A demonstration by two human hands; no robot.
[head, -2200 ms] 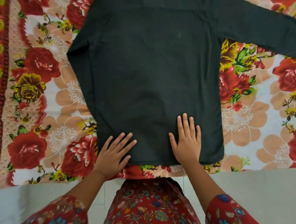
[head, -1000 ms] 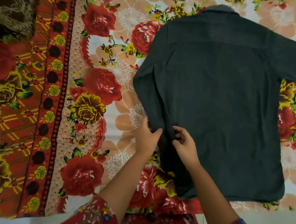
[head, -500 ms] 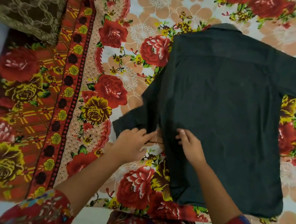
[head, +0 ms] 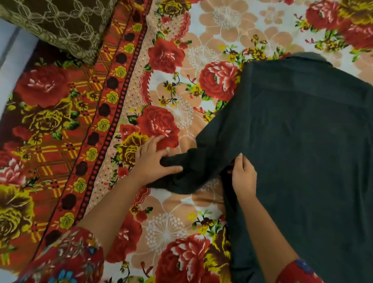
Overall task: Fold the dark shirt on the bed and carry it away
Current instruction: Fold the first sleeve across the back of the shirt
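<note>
**Sleeve held out, ready to fold**

One dark shirt lies back-up on the floral sheet, with its hem toward the bed's near edge. The left hand grasps one sleeve by its end, stretching it sideways, probably to fold it across. The right hand pinches the shirt's side edge, steadying the body. There are two hands at work, and one brown pillow sits in the far left corner.

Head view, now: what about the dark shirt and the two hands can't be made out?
- dark shirt: its right side is cut off by the right frame edge and its hem by the bottom edge. The underside is hidden against the bed.
- sleeve: the cuff is covered by the left hand gripping it.
- right hand: the fingertips are hidden at the shirt's edge, so its grip is unclear.
</note>
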